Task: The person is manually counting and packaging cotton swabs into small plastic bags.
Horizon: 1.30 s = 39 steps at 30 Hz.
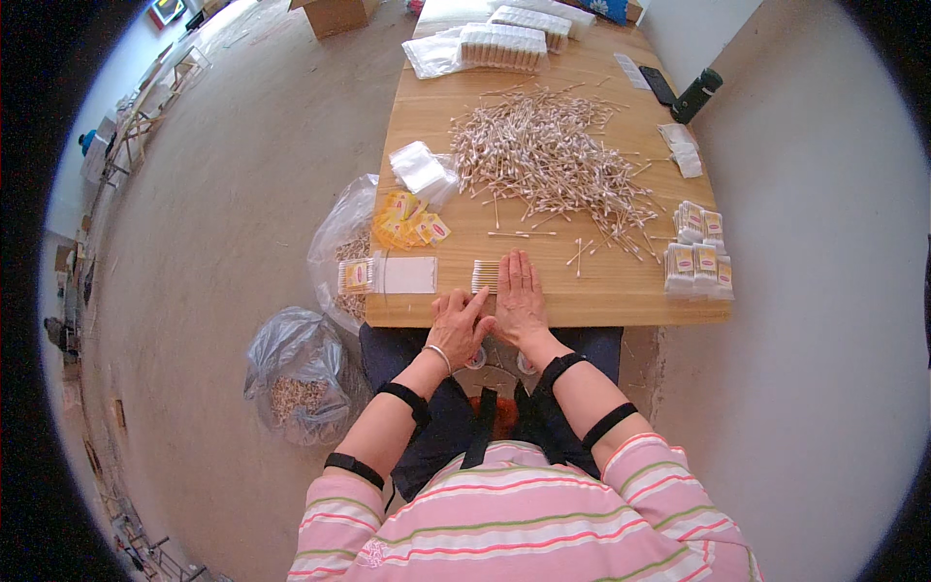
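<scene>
A short row of cotton swabs [484, 274] lies side by side near the table's front edge. My right hand [521, 296] rests flat along the row's right side, its fingers straight and close together. My left hand [461, 320] is at the row's near end, index finger stretched toward the swabs and the other fingers loosely bent. Left of the row lies a white card-like piece [410, 274], beside a small filled swab packet [356, 275] with a yellow label at the table's left edge. Beyond my hands spreads a large heap of loose cotton swabs [543, 155].
Yellow labels [409, 221] and clear bags [423, 171] lie at the left. Filled packets [700, 254] are stacked at the right, below a dark bottle [696, 95] and a phone [658, 85]. Bundled swab packs [502, 47] stand at the back. A plastic sack [299, 373] sits on the floor.
</scene>
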Motion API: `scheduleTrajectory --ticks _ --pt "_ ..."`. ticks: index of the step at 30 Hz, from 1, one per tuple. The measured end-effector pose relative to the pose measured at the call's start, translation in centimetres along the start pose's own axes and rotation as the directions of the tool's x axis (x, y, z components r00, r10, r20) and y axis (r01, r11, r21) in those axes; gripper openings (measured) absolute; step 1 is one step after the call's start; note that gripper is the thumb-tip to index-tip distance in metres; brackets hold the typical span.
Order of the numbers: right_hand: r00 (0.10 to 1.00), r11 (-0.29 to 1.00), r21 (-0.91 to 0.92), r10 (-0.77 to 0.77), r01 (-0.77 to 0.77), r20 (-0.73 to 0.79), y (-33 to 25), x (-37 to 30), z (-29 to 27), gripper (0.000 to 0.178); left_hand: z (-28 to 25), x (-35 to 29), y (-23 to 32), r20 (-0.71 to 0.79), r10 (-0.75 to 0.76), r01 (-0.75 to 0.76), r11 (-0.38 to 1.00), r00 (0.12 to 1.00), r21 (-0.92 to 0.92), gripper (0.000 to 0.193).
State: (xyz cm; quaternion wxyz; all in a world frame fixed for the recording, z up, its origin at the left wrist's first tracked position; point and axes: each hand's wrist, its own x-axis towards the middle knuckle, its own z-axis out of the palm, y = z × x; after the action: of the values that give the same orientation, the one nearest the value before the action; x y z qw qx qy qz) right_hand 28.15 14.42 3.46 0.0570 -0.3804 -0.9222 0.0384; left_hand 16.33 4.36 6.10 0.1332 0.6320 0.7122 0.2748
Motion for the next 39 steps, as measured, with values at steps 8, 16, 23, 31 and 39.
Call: scheduleTrajectory --ticks 8,16,23,31,39 --pt "1.000 0.999 0.032 0.017 -0.018 0.015 -0.1 -0.1 -0.7 0.068 0.4 0.2 -0.3 0.073 0.013 -0.016 0.999 0.997 0.043 0.054" --pt "1.000 0.999 0.039 0.014 -0.015 0.019 -0.1 0.0 -0.7 0.071 0.4 0.5 -0.1 0.076 0.017 -0.022 0.997 0.997 0.074 0.057" --pt "1.000 1.000 0.005 0.007 -0.007 0.020 0.1 0.0 -0.3 0.074 0.4 0.7 -0.2 0.108 -0.001 -0.010 0.995 0.994 0.099 0.060" --pt "0.997 0.994 -0.106 -0.002 0.010 0.076 -0.2 0.1 -1.0 0.076 0.5 1.1 0.1 0.092 -0.078 0.070 0.994 0.993 0.085 0.054" --pt "0.996 1.000 -0.015 0.011 -0.010 0.088 -0.2 0.0 -1.3 0.080 0.2 1.4 0.5 0.095 -0.089 0.085 0.995 0.991 0.046 0.052"
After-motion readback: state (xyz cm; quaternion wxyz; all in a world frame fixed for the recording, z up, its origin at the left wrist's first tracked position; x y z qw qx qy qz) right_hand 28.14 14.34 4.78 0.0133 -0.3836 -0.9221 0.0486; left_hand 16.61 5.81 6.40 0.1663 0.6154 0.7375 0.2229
